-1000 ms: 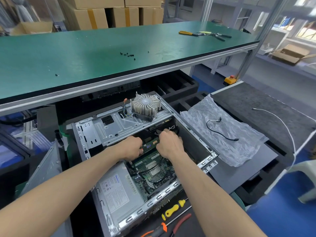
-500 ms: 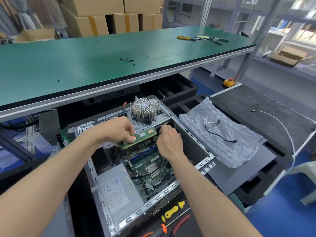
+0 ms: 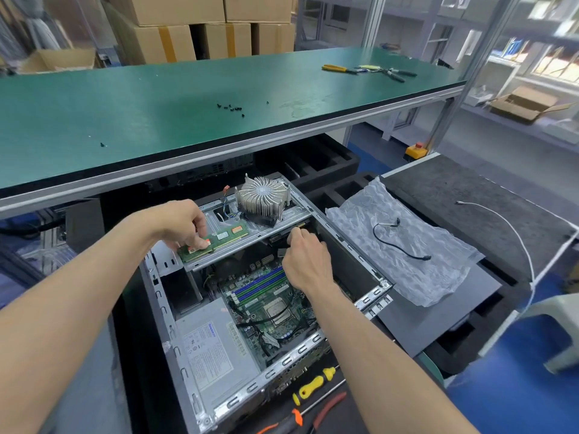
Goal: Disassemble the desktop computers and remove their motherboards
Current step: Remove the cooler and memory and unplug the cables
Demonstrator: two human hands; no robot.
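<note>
An open desktop computer case lies in front of me with its green motherboard and grey power supply exposed. A green memory stick lies on the metal drive bracket, and my left hand pinches its left end. A round finned CPU heatsink rests on the same bracket behind it. My right hand reaches into the case at the right side, fingers curled on a dark cable or connector under the bracket.
A green workbench overhangs the case, with several black screws and pliers on it. Bubble wrap with a black cable lies to the right. A yellow screwdriver and orange-handled pliers lie at the case's near edge.
The memory stick came up out of the motherboard slot in my left hand and now lies on the drive bracket. My right hand let go of it and moved to the dark cable.
</note>
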